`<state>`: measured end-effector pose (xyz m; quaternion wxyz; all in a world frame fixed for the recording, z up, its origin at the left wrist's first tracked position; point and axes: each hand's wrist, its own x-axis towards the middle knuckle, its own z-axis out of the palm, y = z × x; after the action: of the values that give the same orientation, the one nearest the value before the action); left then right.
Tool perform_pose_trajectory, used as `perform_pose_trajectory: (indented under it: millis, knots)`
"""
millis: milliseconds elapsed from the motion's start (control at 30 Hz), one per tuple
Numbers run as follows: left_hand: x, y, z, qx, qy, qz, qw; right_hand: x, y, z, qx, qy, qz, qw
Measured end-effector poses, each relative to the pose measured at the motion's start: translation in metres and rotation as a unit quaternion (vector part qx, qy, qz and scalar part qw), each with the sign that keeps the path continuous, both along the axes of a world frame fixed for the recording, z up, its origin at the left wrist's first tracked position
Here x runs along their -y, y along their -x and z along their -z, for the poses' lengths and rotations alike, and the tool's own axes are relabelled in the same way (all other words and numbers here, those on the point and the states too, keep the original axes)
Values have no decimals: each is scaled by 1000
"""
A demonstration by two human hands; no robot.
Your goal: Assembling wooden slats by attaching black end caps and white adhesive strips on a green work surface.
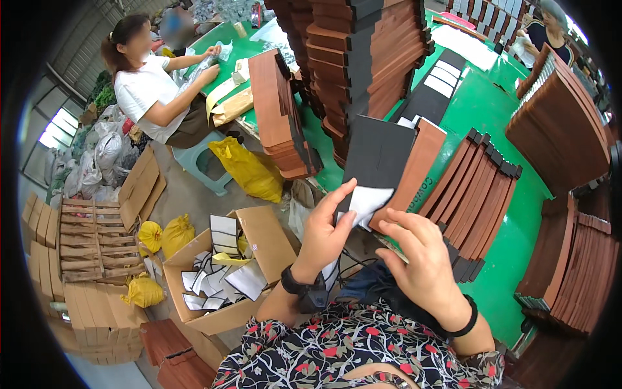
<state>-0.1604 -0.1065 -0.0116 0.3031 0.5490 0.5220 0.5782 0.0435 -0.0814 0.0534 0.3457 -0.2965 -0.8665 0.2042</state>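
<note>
In front of me, my left hand [326, 233] grips the near left corner of a flat black sheet [379, 150], thumb and forefinger at its edge. A small white piece [372, 198] shows at the sheet's near end, beside the thumb; whether it is a folded flap or a separate piece, I cannot tell. My right hand [418, 262] is open just right of it, fingers apart and slightly bent. Its fingertips are close to the white piece and to a reddish-brown panel [414, 178] lying under and right of the black sheet.
Tall brown stacks [334, 71] stand beyond my hands on the green table [476, 107]. Fanned brown pieces [470, 201] lie to the right. An open carton [272, 240] with black-and-white pieces stands at lower left. A person [146, 91] sits at far left; another [551, 32] is at far right.
</note>
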Motion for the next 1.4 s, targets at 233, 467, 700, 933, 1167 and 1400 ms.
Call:
perform_pose_trajectory:
  millis: [233, 467, 700, 933, 1167, 1400]
  knots:
    - [13, -15, 2, 19, 52, 123, 991, -1, 26, 12, -30, 25, 44, 998]
    - [17, -20, -1, -149, -28, 106, 983, -3, 20, 24, -20, 28, 61, 998]
    - [14, -25, 1, -186, -82, 111, 973, -2, 11, 29, -13, 53, 63, 997]
    - [15, -32, -9, -188, -112, 123, 968, -2, 4, 27, -49, 35, 64, 996]
    - [14, -39, -10, -185, -120, 101, 970, 1, 4, 30, -49, -23, 62, 997]
    - [17, -38, -13, -196, -95, 119, 969, -1, 0, 38, -59, -41, 63, 995]
